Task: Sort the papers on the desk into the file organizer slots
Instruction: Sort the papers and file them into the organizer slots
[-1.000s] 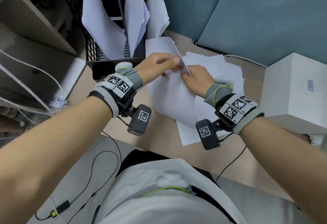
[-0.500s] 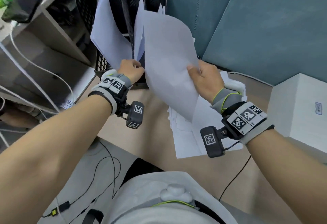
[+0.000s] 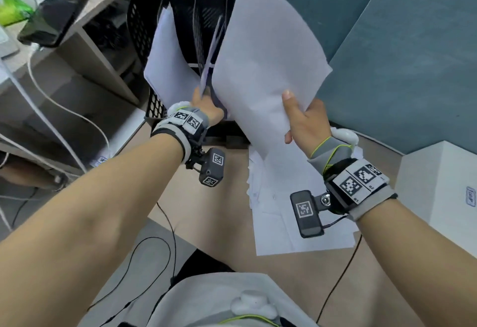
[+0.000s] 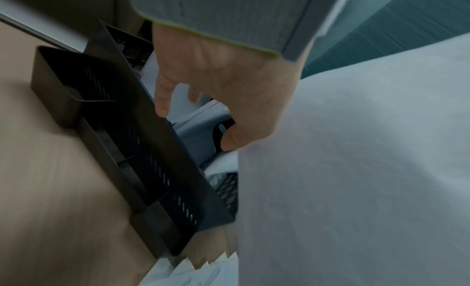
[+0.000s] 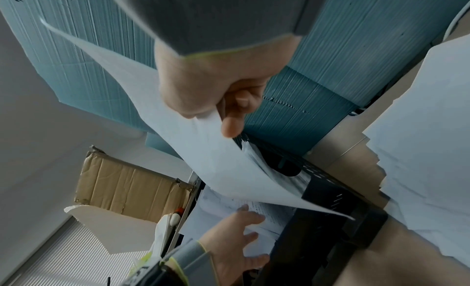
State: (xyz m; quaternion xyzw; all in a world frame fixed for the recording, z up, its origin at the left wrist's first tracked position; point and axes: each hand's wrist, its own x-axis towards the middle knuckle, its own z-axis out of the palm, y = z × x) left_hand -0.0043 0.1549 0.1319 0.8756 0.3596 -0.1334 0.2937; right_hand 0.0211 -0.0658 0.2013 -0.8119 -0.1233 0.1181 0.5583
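My right hand (image 3: pixel 294 112) pinches the lower edge of a white sheet (image 3: pixel 263 55), thumb on its near face, and holds it upright in front of the black mesh file organizer (image 3: pixel 144 24). In the right wrist view the sheet (image 5: pixel 216 159) curves down from my right hand (image 5: pixel 211 101) towards the organizer's right slots. My left hand (image 3: pixel 209 109) reaches into the organizer, fingers spread against the papers (image 3: pixel 167 68) standing in its slots. The left wrist view shows the left hand (image 4: pixel 198 113) open over the organizer's front lip (image 4: pixel 142 149). A loose pile of papers (image 3: pixel 284 218) lies on the desk.
A white box (image 3: pixel 438 184) stands on the desk at the right. Teal partition panels (image 3: pixel 387 55) close off the back. A shelf unit (image 3: pixel 85 42) with a black device (image 3: pixel 51 16) and white cables (image 3: pixel 51 109) stands on the left, beside the organizer.
My right hand lifted one sheet off the desk pile and raised it up to the organizer. My left hand let go of that sheet and moved onto the papers in the slots.
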